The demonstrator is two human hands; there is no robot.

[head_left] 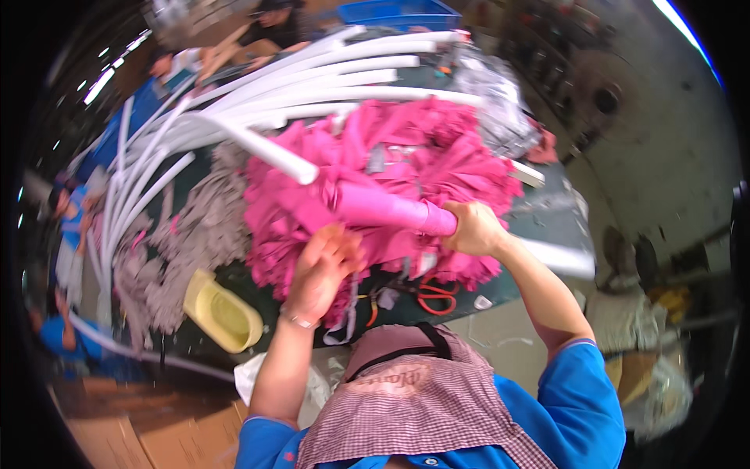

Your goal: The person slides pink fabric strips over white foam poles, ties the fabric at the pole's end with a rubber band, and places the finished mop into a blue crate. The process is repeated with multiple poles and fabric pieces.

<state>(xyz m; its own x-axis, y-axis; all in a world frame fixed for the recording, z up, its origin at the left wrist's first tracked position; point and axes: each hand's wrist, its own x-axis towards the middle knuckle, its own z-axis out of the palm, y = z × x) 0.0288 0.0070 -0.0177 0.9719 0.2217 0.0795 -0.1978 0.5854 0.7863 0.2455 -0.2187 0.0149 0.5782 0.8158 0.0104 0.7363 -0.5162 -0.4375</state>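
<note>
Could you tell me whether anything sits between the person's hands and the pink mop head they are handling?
Nothing visible does. The right hand grips the end of the pink tube of the pink mop head, and the left hand is pressed into its pink strips from below.

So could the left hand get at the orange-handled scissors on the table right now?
Probably not at once: the left hand is gripping the pink mop head, whose strands hang partly over the scissors. It would have to let go first; the scissors lie close below.
</note>
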